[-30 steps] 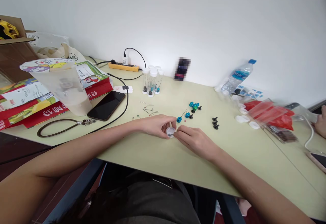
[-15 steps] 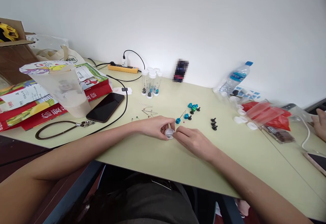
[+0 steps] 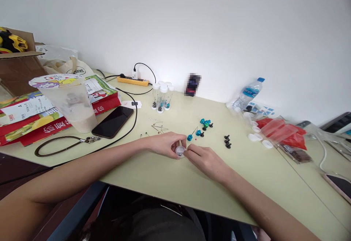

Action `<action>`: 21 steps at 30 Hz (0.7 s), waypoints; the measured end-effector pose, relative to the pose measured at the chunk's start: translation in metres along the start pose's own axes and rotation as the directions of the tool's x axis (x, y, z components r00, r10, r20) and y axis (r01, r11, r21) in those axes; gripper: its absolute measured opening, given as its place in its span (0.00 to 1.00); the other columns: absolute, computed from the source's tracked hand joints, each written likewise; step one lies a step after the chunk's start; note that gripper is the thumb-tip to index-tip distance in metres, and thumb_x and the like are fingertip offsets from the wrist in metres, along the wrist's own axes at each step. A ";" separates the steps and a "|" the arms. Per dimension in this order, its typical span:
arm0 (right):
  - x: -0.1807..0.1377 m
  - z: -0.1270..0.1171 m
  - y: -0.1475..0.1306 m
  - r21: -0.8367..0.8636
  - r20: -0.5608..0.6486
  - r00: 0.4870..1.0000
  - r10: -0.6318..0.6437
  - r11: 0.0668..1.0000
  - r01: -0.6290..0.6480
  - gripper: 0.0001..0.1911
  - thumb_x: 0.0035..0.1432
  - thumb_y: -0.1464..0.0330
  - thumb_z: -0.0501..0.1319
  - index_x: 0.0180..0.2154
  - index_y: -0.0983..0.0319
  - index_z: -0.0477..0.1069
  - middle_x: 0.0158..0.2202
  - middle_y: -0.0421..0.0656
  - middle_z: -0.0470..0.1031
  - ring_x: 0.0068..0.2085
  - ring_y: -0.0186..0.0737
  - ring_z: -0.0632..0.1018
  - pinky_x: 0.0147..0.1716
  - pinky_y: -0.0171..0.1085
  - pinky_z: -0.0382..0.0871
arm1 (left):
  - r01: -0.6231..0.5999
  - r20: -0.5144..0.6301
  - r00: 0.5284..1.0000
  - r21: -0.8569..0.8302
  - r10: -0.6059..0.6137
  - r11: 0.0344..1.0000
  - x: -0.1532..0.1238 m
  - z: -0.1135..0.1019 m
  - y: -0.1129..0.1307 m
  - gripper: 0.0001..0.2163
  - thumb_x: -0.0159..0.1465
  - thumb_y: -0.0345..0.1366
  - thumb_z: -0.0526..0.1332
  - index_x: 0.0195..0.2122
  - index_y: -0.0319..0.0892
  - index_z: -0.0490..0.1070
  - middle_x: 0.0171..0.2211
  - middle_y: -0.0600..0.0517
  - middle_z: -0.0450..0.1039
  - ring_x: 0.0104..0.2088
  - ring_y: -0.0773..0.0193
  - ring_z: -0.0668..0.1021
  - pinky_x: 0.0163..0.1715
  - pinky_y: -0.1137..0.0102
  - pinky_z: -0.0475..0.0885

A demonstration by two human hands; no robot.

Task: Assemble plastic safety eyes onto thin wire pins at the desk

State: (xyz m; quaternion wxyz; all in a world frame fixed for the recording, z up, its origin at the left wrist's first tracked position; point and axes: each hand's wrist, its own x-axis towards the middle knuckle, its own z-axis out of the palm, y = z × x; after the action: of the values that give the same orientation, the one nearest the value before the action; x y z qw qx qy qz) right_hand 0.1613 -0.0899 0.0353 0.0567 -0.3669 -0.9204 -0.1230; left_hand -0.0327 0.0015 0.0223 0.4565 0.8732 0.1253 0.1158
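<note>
My left hand (image 3: pixel 164 144) is curled around a small round white plastic cap (image 3: pixel 180 151), thumb and fingers pinching its rim and keeping it low on the pale green tabletop (image 3: pixel 170 182), right in front of me. My right hand (image 3: pixel 205 159) meets it from the other side, fingertips (image 3: pixel 187 152) pinched together at the cap's edge on something tiny and metallic (too small for me to tell what it is). Both hands are touching the cap, then, and each other nearly. Just beyond my knuckles lies a single shiny blue bead (image 3: pixel 189 137) with a thin pin beside it, and a little farther back a cluster of blue and green metallic beads (image 3: pixel 205 122) sits with a few black bits mixed in. To the right of those, well apart from my hands, three small black plastic studs (image 3: pixel 227 141) rest in a loose group. Behind my left hand, a scatter of thin metal pins (image 3: pixel 159 127) lies flat. Farther back stand clear plastic tubes with white caps (image 3: pixel 161 96), upright and bunched together. Off to my left, a black smartphone (image 3: pixel 113 117) lies face up beside a tall translucent plastic cup of pale drink (image 3: pixel 71 102). On the far right, a clear plastic water bottle with a blue cap (image 3: pixel 248 93) leans near a crumpled red plastic bag (image 3: pixel 282 129).
</note>
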 end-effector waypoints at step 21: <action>-0.002 0.004 0.002 -0.036 0.015 1.000 -0.002 0.999 0.002 0.13 0.62 0.77 0.43 0.41 0.62 0.63 0.33 0.42 0.66 0.26 0.33 0.64 0.23 0.33 0.54 | 0.006 0.014 1.000 0.044 -0.007 0.999 -0.001 -0.002 0.000 0.13 0.52 0.32 0.61 0.39 0.43 0.63 0.31 0.54 0.68 0.28 0.68 0.70 0.26 0.75 0.63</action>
State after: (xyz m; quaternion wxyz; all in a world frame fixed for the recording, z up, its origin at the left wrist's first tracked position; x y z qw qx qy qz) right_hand 0.1637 -0.0889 0.0317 0.0431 -0.3679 -0.9187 -0.1370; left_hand -0.0341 0.0029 0.0229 0.4384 0.8835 0.1274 0.1052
